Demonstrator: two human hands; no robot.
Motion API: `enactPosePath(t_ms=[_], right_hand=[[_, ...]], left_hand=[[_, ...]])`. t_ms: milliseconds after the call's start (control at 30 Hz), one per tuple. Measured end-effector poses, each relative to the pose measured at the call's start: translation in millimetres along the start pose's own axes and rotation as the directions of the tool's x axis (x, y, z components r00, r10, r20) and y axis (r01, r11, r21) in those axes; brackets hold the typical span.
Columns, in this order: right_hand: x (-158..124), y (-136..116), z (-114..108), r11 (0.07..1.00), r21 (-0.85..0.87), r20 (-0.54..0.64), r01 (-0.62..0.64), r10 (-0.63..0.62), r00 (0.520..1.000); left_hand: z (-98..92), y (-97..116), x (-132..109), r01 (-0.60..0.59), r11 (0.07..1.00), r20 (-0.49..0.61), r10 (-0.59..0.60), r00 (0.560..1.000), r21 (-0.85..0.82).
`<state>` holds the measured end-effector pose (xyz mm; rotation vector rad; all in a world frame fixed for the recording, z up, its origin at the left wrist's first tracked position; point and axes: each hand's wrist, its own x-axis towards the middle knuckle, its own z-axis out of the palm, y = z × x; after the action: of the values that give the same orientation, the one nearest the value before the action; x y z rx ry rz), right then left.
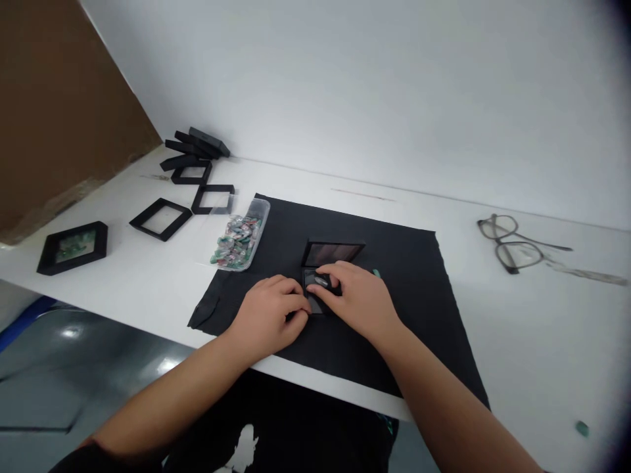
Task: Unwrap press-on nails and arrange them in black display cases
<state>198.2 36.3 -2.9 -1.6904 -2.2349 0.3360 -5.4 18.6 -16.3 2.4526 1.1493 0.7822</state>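
1. A green stone [582, 429] lies at the right of the white table [537, 341].
2. The left hand [270, 314], fingers bent, touches the near left edge of an open black box [331, 253] on a black sheet [409, 276]; whether it grips, I cannot tell.
3. The right hand [359, 301] has thumb and forefinger around a pale stone [321, 281] in the box, grip unclear.
4. Leftward stands a clear tub [265, 220] of stones.
5. Glasses [513, 246] lie far right.
6. Stacked black frames [194, 146] lean far left.

Soft, diffuse light darkens toward the right edge
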Motion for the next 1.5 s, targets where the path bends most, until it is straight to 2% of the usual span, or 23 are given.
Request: enactPosePath(t_ms=[300, 500, 700, 800, 933, 1067, 1233, 1400, 1500], right_hand=[[1.5, 10.3, -11.5, 0.992, 0.101, 0.090, 0.072, -0.081, 0.993], [-0.1, 8.5, -8.0, 0.988, 0.111, 0.088, 0.107, -0.117, 0.989], [1.3, 6.2, -10.6, 0.986, 0.160, 0.104, 0.051, -0.068, 0.992], [0.9, 7.3, -17.2, 0.978, 0.207, 0.144, 0.024, -0.055, 0.988], [-1.2, 7.4, -23.9, 0.946, 0.323, 0.255, 0.031, -0.118, 0.960], [-4.0, 2.1, -26.0, 0.905, 0.425, 0.322, 0.028, -0.180, 0.929], [-7.1, -0.5, -26.3, 0.867, 0.498, 0.330, -0.010, -0.179, 0.927], [-6.5, -2.1, -20.6, 0.837, 0.547, 0.284, 0.014, -0.201, 0.937], [-5.7, -7.6, -14.5, 0.839, 0.544, 0.210, 0.018, -0.157, 0.965]], left_hand=[[-1.9, 0.2, 0.2, 0.015, 1.000, 0.035, -0.015, 0.999, -0.019], [-1.5, 2.4, -1.7, -0.028, 0.996, -0.032, 0.026, 0.999, -0.089], [-0.4, 2.1, -0.7, -0.038, 0.995, -0.055, 0.032, 0.998, -0.097], [-0.8, 3.4, 0.2, -0.017, 0.996, -0.054, 0.012, 0.998, -0.088], [-0.6, 3.9, 0.5, 0.011, 0.996, -0.082, -0.018, 0.996, -0.091], [1.1, 0.1, -0.1, -0.063, 0.995, -0.073, 0.057, 0.996, -0.080], [2.3, -2.1, 0.1, -0.123, 0.991, -0.206, 0.110, 0.972, -0.050], [1.1, 1.1, 3.3, -0.159, 0.964, -0.313, 0.086, 0.946, -0.214], [-0.8, 3.5, 4.9, -0.180, 0.949, -0.388, 0.069, 0.919, -0.259]])
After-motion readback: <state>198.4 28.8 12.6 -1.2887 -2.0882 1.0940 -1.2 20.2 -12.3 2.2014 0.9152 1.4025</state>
